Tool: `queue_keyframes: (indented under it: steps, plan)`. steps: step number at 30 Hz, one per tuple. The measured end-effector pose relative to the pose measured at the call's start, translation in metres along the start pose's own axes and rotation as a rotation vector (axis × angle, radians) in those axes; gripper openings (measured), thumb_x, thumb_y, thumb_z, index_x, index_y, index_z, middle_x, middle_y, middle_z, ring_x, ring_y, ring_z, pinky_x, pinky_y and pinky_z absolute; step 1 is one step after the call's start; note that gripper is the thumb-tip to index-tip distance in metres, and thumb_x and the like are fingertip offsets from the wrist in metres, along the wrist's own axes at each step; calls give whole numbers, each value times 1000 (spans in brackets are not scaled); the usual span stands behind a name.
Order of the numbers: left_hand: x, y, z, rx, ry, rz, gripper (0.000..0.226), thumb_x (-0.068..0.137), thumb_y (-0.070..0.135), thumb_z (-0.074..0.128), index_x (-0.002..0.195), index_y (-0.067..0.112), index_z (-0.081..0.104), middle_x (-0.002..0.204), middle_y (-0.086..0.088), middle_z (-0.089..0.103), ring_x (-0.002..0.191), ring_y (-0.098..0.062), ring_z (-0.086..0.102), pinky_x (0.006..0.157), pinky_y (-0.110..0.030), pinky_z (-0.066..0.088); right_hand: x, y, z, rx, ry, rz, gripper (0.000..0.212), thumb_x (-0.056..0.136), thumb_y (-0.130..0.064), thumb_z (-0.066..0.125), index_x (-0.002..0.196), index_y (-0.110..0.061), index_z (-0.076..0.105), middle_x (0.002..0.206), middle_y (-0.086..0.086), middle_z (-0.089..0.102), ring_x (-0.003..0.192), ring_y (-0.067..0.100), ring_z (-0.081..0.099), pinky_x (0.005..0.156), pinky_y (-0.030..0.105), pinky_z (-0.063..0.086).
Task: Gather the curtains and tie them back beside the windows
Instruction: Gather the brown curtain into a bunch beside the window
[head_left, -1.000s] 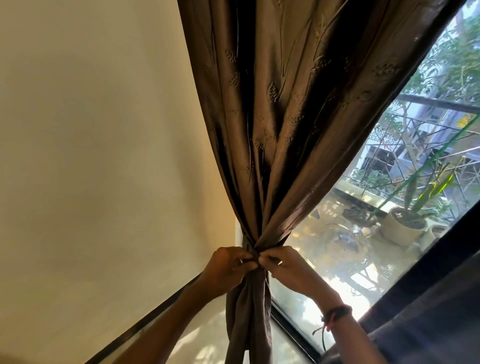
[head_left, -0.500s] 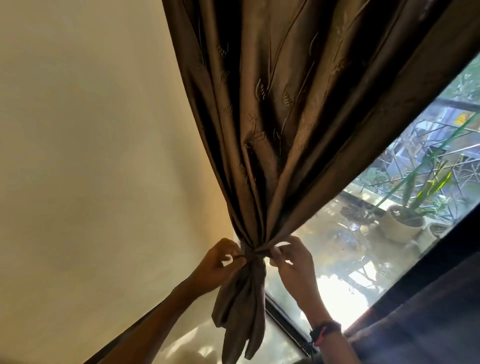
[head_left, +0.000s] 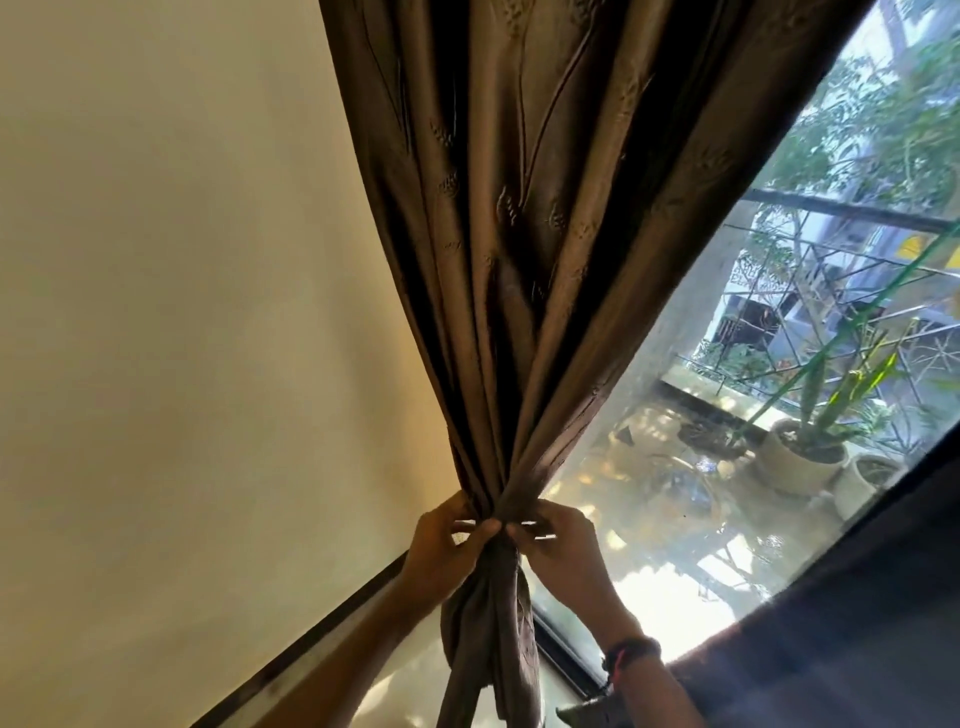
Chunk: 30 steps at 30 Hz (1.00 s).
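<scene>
Brown curtain (head_left: 519, 234) bunched at window's (head_left: 727, 493) left edge, by cream wall (head_left: 182, 312). Left hand (head_left: 441, 545) and right hand (head_left: 563, 551) both pinch the gathered waist from opposite sides; tail hangs below.

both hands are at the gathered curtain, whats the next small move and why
Probably pull the tie snug. Both the left hand and the right hand pinch at the cinched neck of the brown curtain, fingertips meeting there, and the fabric below hangs loose beside the window.
</scene>
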<state>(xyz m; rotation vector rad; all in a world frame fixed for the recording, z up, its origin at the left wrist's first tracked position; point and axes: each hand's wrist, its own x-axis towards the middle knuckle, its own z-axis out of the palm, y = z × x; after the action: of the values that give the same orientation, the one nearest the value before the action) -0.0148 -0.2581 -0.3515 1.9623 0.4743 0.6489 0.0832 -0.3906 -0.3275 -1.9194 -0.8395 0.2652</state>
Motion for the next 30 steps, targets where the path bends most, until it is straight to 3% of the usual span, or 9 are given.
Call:
queue_keyframes:
  steps: [4, 8, 10, 13, 18, 24, 28, 30]
  plan:
    - [-7, -9, 3, 50, 47, -20, 28, 88, 21, 70, 111, 6, 69, 99, -3, 75, 91, -20, 72, 80, -33, 59, 0, 2, 8, -41, 1, 31, 13, 88, -15, 69, 95, -7, 76, 92, 2, 75, 84, 17, 68, 85, 32, 55]
    - [-2, -8, -6, 86, -43, -60, 38, 79, 33, 79, 110, 15, 66, 97, 5, 71, 89, -11, 68, 75, -26, 58, 0, 3, 2, -24, 20, 30, 12, 87, -17, 71, 95, -10, 77, 90, 0, 76, 83, 15, 69, 85, 29, 56]
    - [-4, -11, -9, 162, -31, -98, 38, 74, 36, 82, 103, 19, 66, 92, 8, 69, 83, -7, 66, 72, -22, 58, -2, 5, 0, -22, 64, 36, 12, 85, -19, 74, 94, -11, 77, 88, -1, 76, 79, 10, 70, 82, 22, 56]
    - [-7, -13, -10, 280, -7, -69, 19, 79, 34, 78, 84, 16, 72, 79, 6, 72, 72, -12, 68, 73, -32, 57, -4, 8, -1, -18, 121, 39, 13, 81, -22, 78, 88, -11, 77, 81, -1, 76, 71, 7, 70, 73, 15, 54]
    - [-6, -7, -14, 410, -44, 13, 19, 88, 33, 68, 82, 16, 73, 77, 5, 72, 69, -13, 66, 73, -30, 54, -4, 14, -8, -12, 140, 36, 7, 78, -20, 81, 78, -13, 77, 64, -5, 71, 59, 13, 68, 66, 24, 55]
    - [-1, 1, -17, 437, -104, 9, 20, 89, 32, 66, 81, 15, 73, 76, 3, 73, 69, -17, 67, 72, -38, 56, -9, 19, -6, -3, 249, 83, 9, 80, -21, 79, 74, -17, 75, 66, -6, 72, 62, 12, 69, 63, 6, 42]
    - [-3, 7, -16, 467, -136, -36, 25, 90, 39, 64, 74, 20, 64, 72, 7, 69, 68, -12, 65, 70, -31, 55, -14, 19, -14, 7, 209, 74, 5, 83, -16, 76, 80, -12, 76, 73, 0, 74, 66, 18, 70, 70, 19, 52]
    - [-5, 10, -14, 635, -154, -75, 39, 93, 49, 55, 62, 25, 50, 59, 9, 56, 60, -12, 58, 62, -24, 46, -18, 19, -20, 41, 216, 103, 3, 83, -11, 75, 82, -14, 76, 76, -1, 74, 65, 18, 70, 70, 31, 56]
